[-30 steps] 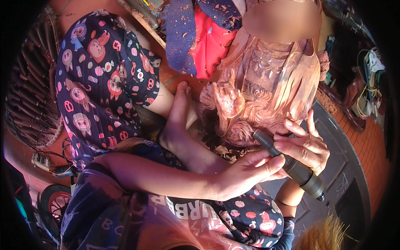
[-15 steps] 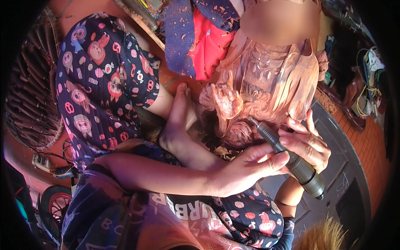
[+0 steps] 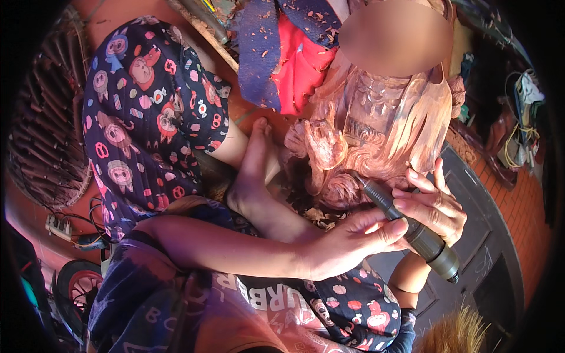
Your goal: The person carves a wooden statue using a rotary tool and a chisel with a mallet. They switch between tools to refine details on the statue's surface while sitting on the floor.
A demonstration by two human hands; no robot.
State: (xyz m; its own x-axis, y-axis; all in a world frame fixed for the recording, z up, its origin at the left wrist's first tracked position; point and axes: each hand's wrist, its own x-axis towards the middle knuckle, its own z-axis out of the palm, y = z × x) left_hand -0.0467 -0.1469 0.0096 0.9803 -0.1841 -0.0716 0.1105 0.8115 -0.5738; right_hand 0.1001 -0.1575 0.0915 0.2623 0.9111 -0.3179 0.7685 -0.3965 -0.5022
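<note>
A black carving handpiece (image 3: 406,228) is slanted across both hands, its thin tip at the curls near the lower edge of a carved reddish wooden figure (image 3: 385,135). My left hand (image 3: 347,241) is closed on the handpiece from the left, with the thumb along its side. From the right, my right hand (image 3: 434,209) has its fingers wrapped about the same tool, some fingertips close to the wood. The figure's carved hand (image 3: 326,148) lies just left of the tip. Exact contact between tip and wood is hard to make out.
A dark panel (image 3: 462,229) lies under the figure on the right. Red and blue cloth (image 3: 303,65) with wood chips lies beyond my bare foot (image 3: 254,150). At far left stand a slatted brown object (image 3: 50,123) and a power strip with cables (image 3: 57,225).
The handpiece's tip has shifted slightly down and right over the curls. Both hands keep their hold, and the whole view has moved a little.
</note>
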